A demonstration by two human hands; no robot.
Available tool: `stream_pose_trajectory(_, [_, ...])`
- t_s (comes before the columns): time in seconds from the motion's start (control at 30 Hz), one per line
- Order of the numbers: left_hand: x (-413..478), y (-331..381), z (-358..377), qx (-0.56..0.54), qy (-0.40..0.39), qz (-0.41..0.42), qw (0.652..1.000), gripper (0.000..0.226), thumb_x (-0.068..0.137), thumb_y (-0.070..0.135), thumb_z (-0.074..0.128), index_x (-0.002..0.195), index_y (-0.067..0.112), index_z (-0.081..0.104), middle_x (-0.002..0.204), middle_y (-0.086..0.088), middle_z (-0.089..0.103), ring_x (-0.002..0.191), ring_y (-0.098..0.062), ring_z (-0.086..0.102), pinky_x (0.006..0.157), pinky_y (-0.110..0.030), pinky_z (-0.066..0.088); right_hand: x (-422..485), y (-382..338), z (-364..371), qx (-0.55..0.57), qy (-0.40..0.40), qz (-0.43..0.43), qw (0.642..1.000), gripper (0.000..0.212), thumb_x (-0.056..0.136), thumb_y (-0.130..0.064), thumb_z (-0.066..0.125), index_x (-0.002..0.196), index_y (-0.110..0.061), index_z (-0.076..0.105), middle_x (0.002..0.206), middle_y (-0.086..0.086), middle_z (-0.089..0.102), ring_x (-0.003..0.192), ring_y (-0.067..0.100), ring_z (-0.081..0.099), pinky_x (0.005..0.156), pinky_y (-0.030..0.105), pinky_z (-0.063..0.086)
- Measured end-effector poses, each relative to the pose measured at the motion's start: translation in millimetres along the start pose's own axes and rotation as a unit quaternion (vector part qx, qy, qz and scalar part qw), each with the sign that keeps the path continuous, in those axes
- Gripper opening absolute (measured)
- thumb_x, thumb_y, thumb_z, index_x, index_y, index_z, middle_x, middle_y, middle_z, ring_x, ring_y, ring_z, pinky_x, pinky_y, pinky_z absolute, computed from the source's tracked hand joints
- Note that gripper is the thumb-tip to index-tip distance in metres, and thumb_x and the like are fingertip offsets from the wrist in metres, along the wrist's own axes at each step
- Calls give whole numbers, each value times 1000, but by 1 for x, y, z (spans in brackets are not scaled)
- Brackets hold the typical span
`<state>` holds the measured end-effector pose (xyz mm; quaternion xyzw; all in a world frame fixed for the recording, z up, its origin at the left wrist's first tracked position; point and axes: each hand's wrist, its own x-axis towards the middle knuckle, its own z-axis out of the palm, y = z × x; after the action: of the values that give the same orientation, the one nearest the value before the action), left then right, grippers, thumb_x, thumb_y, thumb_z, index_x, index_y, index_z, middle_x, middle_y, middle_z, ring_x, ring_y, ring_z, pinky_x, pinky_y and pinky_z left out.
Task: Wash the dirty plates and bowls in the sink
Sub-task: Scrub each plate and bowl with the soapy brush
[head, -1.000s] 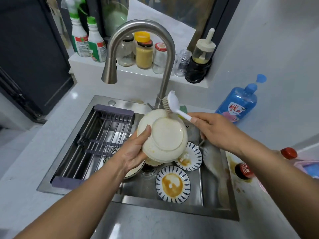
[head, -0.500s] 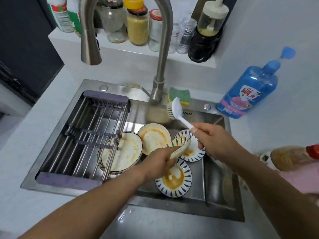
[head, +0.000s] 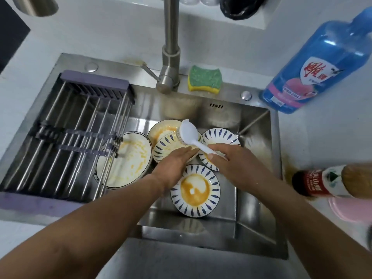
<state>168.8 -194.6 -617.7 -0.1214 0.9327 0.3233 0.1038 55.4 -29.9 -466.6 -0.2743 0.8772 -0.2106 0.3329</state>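
Observation:
Several dirty dishes with yellow stains lie in the steel sink [head: 254, 178]. My left hand [head: 173, 164] holds a small blue-striped plate [head: 168, 144] by its near edge, tilted above the others. My right hand [head: 233, 166] grips the handle of a white dish brush [head: 189, 134], whose bristles touch that plate. Behind it sits a cream bowl [head: 161, 127]. A large white plate [head: 130, 160] lies at the left, partly under the rack. One more striped plate [head: 223, 137] lies to the right, and another striped plate [head: 195, 191] is in front.
A purple-ended metal drying rack [head: 68, 137] spans the sink's left half. The faucet [head: 171, 57] rises behind the dishes, with a green-yellow sponge [head: 204, 80] beside it. A blue soap bottle [head: 322, 63] and a lying sauce bottle [head: 322, 183] are on the right counter.
My left hand has let go of the cream bowl, now down in the sink, and holds a small striped plate. The brush came down onto that plate. My head leaned closer.

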Motion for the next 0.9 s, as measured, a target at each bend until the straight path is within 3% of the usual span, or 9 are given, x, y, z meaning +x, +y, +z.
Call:
stream_pose_trajectory(0.27, [7,-7,-1,121,-66,-3,990,82,102,13,52,162,36,1,172,-4,3,158,-23,3,127,-43,13,16,6,6,36,-19,14,999,30,97,-45,58,126,-45,64,88,-13,73,75,10,70,75,36,60])
stream_pose_trajectory(0.5, [10,-3,16,116,-106,-48,986,91,99,1,47,161,37,-8,171,-6,-10,157,-24,-11,127,-50,3,22,19,23,44,-15,27,999,32,96,-49,55,128,-47,61,94,-18,72,84,0,65,81,31,56])
stream_pose_trajectory(0.6, [14,2,19,120,-111,-56,985,89,97,-3,41,162,32,-9,171,-9,-7,157,-27,-12,127,-50,0,20,24,28,55,-17,33,998,30,97,-45,56,127,-47,62,93,-18,71,87,1,64,84,32,54])
stream_pose_trajectory(0.7, [15,1,24,151,-107,-59,981,83,99,4,36,162,30,-11,170,-14,-1,157,-30,-11,127,-50,-5,18,27,30,53,-25,44,997,30,98,-44,56,127,-48,62,89,-14,69,80,5,64,78,29,54])
stream_pose_trajectory(0.77, [13,-4,27,169,-111,-65,977,82,100,9,34,160,32,-16,170,-14,-8,156,-30,-16,126,-51,-7,18,29,30,53,-29,50,997,29,98,-42,56,126,-48,62,89,-14,70,78,6,65,74,26,54])
stream_pose_trajectory(0.9, [10,-14,28,203,-124,-82,968,86,100,13,36,157,34,-24,167,-12,-26,153,-29,-26,125,-54,-7,20,36,31,43,-33,62,997,35,98,-45,55,133,-42,60,107,-14,70,92,8,64,86,32,53])
